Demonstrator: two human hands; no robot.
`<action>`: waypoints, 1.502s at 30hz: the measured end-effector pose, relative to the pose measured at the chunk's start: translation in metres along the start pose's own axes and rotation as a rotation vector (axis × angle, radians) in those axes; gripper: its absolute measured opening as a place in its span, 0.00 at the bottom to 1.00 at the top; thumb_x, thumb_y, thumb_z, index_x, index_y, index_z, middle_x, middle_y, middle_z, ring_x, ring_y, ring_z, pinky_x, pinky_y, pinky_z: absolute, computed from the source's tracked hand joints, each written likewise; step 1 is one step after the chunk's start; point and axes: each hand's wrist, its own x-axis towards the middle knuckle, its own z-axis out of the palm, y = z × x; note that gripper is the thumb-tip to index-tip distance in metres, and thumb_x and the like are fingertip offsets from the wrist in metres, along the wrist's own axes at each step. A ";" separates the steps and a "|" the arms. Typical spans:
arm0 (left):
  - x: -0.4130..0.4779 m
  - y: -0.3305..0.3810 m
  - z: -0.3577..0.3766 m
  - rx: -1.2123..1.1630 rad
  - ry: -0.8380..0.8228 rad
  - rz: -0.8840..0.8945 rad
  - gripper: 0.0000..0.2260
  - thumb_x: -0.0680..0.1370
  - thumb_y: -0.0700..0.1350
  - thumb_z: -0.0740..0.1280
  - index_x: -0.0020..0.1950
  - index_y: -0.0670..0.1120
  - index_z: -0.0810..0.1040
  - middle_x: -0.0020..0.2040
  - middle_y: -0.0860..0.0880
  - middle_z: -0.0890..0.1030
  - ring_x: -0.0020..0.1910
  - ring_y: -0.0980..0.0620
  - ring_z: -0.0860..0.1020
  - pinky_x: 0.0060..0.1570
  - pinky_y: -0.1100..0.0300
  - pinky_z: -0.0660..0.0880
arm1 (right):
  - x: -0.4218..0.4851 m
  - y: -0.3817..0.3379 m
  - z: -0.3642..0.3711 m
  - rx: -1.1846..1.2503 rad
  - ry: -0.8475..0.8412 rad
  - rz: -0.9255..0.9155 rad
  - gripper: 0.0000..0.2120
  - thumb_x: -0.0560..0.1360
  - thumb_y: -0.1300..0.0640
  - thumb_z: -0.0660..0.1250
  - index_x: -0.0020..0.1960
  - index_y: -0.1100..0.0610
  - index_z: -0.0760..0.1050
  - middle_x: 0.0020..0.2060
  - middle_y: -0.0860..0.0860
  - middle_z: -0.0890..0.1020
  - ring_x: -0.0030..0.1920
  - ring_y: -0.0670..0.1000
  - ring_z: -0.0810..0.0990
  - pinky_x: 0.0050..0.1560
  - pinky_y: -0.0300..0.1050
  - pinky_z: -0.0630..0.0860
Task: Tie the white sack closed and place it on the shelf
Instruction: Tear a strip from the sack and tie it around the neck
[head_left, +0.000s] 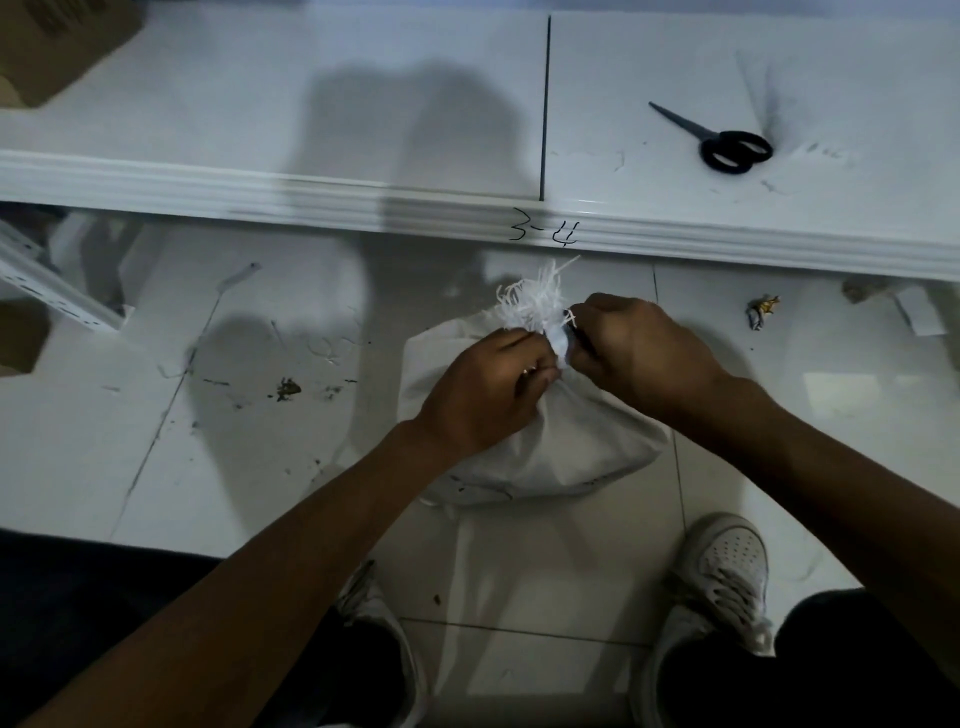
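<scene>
Both hands meet at the gathered neck of the white sack: left hand closed around the bunched cloth just below the frayed mouth, right hand closed at the neck from 3 o'clock, pinching what looks like a tie or a dark strip — too small to tell which. Item: white sack, standing on the tiled floor between the person's shoes, its frayed white fringe sticking up toward 12 o'clock. Item: shelf, white, running across the frame at 12 o'clock of the sack, its front lip marked "3-4"; well apart from the sack. Item: scissors, black-handled, lying on the shelf at 1 o'clock. Item: cardboard box, at 10 o'clock on the shelf. Step in hand, as judged: closing the neck — the knot does not appear finished. Next move calls for cinching the tie tight while the left hand keeps the gather from slipping, then lifting the sack by the neck to the shelf, clear of the scissors.
</scene>
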 end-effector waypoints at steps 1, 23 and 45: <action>0.000 0.000 0.000 -0.007 0.006 -0.005 0.05 0.77 0.40 0.68 0.43 0.39 0.80 0.39 0.43 0.80 0.39 0.44 0.77 0.40 0.55 0.74 | 0.002 -0.002 -0.002 0.002 -0.025 -0.008 0.06 0.74 0.62 0.66 0.40 0.62 0.72 0.36 0.60 0.77 0.34 0.63 0.77 0.32 0.50 0.71; 0.004 -0.015 -0.002 0.046 0.055 0.130 0.06 0.75 0.39 0.72 0.51 0.43 0.86 0.45 0.43 0.86 0.44 0.43 0.84 0.42 0.51 0.78 | -0.008 -0.002 0.007 1.012 0.060 0.423 0.08 0.77 0.58 0.68 0.50 0.62 0.83 0.39 0.53 0.86 0.39 0.46 0.84 0.42 0.39 0.79; 0.011 -0.011 0.000 -0.017 -0.019 -0.040 0.06 0.73 0.41 0.71 0.46 0.39 0.85 0.44 0.43 0.86 0.45 0.46 0.83 0.48 0.59 0.75 | -0.021 -0.008 0.028 0.816 0.208 0.741 0.09 0.75 0.57 0.68 0.41 0.55 0.86 0.35 0.52 0.87 0.37 0.51 0.86 0.47 0.53 0.84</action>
